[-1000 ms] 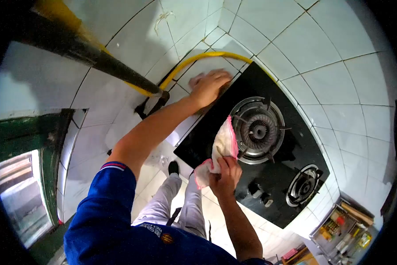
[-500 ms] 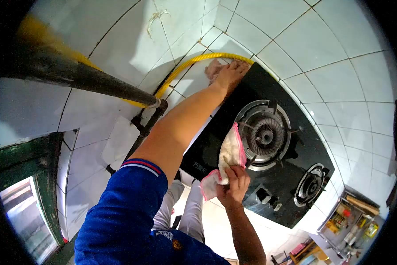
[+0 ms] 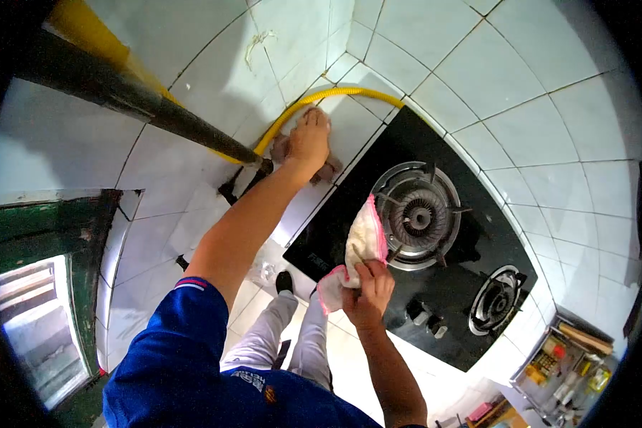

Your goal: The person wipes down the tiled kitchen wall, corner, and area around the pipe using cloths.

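My left hand [image 3: 310, 143] presses a crumpled brownish-pink rag [image 3: 328, 171] onto the white tiled counter [image 3: 353, 125], left of the black gas stove [image 3: 356, 189]. Its fingers bend over the rag, close to the yellow corrugated hose [image 3: 321, 94]. Low over the stove's front edge, my right hand [image 3: 369, 292] grips a cream cloth [image 3: 364, 239] with pink trim. One end of that cloth reaches up to the rim of the large burner [image 3: 418, 217]; the other hangs past the edge.
A dark pipe [image 3: 157, 118] crosses the upper left. Two control knobs [image 3: 426, 319] sit near the stove's front, and a smaller burner [image 3: 498, 299] lies to the right. Tiled walls [image 3: 506, 78] close the corner. A tray of bottles [image 3: 563, 371] stands at lower right.
My left hand has moved left with the rag, from the stove's back corner onto the tiles beside it. My right hand keeps its hold on the cream cloth.
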Available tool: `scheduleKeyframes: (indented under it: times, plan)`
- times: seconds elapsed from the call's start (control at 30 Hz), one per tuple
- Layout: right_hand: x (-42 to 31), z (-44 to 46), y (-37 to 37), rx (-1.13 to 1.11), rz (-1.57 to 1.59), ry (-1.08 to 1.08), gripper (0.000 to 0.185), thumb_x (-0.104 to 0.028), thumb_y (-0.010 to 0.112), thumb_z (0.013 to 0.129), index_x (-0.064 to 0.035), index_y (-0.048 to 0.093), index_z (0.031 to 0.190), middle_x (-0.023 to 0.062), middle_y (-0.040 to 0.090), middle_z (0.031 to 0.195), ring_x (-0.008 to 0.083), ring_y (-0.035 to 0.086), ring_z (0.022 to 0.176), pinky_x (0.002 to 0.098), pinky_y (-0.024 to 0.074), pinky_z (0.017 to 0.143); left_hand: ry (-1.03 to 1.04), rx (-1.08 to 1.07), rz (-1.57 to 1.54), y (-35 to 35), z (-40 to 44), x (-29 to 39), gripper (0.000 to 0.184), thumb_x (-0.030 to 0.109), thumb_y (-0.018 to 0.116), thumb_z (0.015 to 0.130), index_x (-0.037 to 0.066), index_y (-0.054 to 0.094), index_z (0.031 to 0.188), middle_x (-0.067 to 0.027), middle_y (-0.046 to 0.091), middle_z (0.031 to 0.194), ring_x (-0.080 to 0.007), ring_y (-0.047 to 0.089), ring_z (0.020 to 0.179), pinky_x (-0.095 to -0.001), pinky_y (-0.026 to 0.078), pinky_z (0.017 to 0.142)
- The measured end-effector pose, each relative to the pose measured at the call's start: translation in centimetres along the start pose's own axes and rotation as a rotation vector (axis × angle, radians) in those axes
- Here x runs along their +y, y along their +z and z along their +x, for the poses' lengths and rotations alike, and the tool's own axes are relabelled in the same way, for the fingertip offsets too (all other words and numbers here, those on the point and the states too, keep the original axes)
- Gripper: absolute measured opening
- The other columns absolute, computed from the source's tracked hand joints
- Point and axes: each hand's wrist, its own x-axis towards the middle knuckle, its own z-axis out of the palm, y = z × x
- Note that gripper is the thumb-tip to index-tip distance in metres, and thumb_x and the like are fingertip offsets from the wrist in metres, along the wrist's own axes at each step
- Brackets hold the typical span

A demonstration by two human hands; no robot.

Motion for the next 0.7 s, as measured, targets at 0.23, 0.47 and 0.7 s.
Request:
scheduleKeyframes:
  times: [0.23, 0.47, 0.7]
  plan:
    - [0.5, -0.3, 0.2, -0.014, 0.025, 0.003, 0.061, -0.018, 0.070, 0.066, -0.0140, 0.059, 0.126, 0.0109, 0.057, 0.126, 0.0363, 0.053, 0.119, 0.0504, 0.0385, 0.099, -0.065, 0.081, -0.135, 0.0, 3.7, 1.2, 0.037, 0.017, 0.060, 0.091, -0.005, 0.056, 0.121, -0.0256, 0.059, 0.119, -0.0425, 0.058, 0.105, -0.0496, 0.050, 0.091]
    - [0.0, 0.1, -0.5, -0.046, 0.015, 0.004, 0.051, -0.017, 0.066, 0.071, -0.0105, 0.061, 0.121, 0.0140, 0.059, 0.122, 0.0375, 0.055, 0.114, 0.0508, 0.0406, 0.096, -0.146, 0.170, -0.104, 1.7, 6.7, 2.9, 0.049, 0.016, 0.068, 0.085, -0.002, 0.055, 0.128, -0.0234, 0.060, 0.118, -0.0431, 0.058, 0.106, -0.0513, 0.048, 0.092]
    - [0.4, -0.2, -0.2, -0.051, 0.009, -0.021, 0.051, -0.017, 0.068, 0.076, -0.0110, 0.059, 0.126, 0.0150, 0.057, 0.123, 0.0378, 0.055, 0.112, 0.0510, 0.0395, 0.094, 0.379, 0.007, -0.329, 4.6, 8.7, 4.1, 0.040, 0.020, 0.042, 0.099, 0.003, 0.053, 0.134, -0.0129, 0.051, 0.148, -0.0324, 0.049, 0.134, -0.0391, 0.039, 0.114]
